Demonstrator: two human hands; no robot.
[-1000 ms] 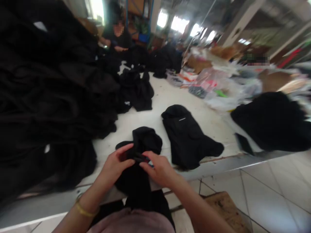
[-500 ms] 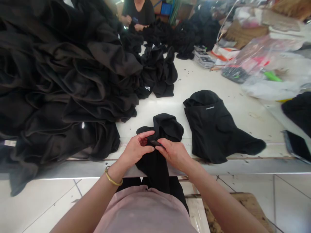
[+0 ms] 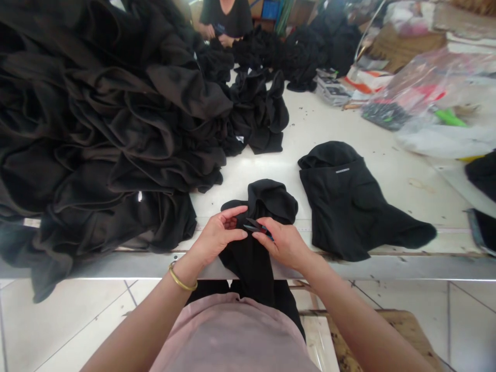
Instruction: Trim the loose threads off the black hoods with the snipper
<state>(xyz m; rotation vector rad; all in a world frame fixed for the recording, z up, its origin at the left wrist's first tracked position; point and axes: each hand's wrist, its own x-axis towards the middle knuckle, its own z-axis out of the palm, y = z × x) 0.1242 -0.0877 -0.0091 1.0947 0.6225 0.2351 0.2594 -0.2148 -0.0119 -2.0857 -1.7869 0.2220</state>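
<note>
Black knit garment (image 3: pixel 251 263) lies bunched over the edge of the white surface (image 3: pixel 248 178), with small dark snips (image 3: pixel 256 226) pinched in the right hand (image 3: pixel 284 243) and the left hand (image 3: pixel 219 237) curled narrowly just beside them. One folded black garment (image 3: pixel 349 201) lies to the right; one large, rumpled heap of black cloth (image 3: pixel 104 134) rises to the left.

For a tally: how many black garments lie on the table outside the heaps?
2: a garment under both hands, another right of it; a cut-off dark piece at right may be a third.
</note>
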